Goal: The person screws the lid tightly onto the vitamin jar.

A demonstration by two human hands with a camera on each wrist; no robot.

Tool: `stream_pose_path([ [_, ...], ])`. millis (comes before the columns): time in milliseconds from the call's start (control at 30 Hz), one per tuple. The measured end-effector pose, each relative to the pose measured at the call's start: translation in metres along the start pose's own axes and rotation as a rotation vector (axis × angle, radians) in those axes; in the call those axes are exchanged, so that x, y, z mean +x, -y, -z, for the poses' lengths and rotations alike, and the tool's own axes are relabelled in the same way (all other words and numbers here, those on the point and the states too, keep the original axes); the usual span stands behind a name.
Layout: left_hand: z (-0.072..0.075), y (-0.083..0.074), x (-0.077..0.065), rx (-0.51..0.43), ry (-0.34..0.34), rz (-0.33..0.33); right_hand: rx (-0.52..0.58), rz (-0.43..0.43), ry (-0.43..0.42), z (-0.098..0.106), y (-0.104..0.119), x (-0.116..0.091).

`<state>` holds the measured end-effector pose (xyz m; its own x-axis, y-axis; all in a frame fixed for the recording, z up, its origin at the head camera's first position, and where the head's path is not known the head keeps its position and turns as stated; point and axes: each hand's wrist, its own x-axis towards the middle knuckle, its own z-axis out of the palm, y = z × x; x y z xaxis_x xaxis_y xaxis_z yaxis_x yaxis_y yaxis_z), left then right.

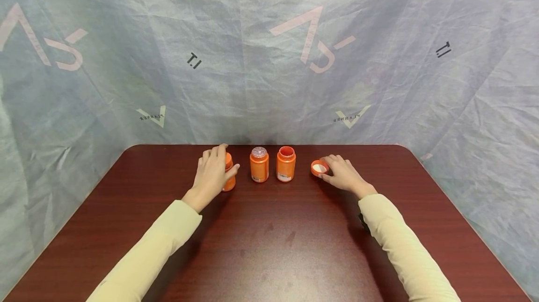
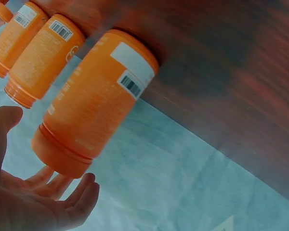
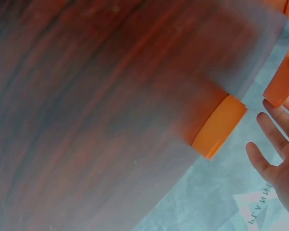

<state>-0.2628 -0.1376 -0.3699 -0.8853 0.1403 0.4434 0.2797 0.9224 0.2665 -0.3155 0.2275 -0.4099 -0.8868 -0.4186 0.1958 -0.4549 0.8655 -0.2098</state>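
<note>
My left hand (image 1: 212, 171) is spread beside a capped orange bottle (image 2: 98, 98). In the left wrist view its fingers lie behind the bottle's cap (image 2: 61, 153), the thumb standing apart; whether a fingertip touches is unclear. My right hand (image 1: 344, 173) pinches an orange lid (image 1: 319, 168), white inside face up, between thumb and fingers. A second orange lid (image 3: 219, 126) rests on the table in the right wrist view, hidden by the hand from the head view. Between my hands stand two uncapped orange bottles: one with a silvery patterned top (image 1: 259, 166), one with an open mouth (image 1: 286, 165).
The dark reddish wooden table (image 1: 269, 241) has rounded far corners. A grey-blue sheet (image 1: 252, 58) with printed lettering hangs right behind its far edge. All the bottles stand close to that edge.
</note>
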Motion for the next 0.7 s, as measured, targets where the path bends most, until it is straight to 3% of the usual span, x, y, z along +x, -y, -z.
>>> stream_pose_path([
  [400,-0.008,-0.01,0.009,0.056,-0.03,-0.052,0.006,0.032,-0.042,0.011,0.011,-0.004],
  [700,-0.011,-0.023,0.015,0.102,0.022,-0.092,0.014,0.067,-0.078,0.017,0.018,-0.006],
])
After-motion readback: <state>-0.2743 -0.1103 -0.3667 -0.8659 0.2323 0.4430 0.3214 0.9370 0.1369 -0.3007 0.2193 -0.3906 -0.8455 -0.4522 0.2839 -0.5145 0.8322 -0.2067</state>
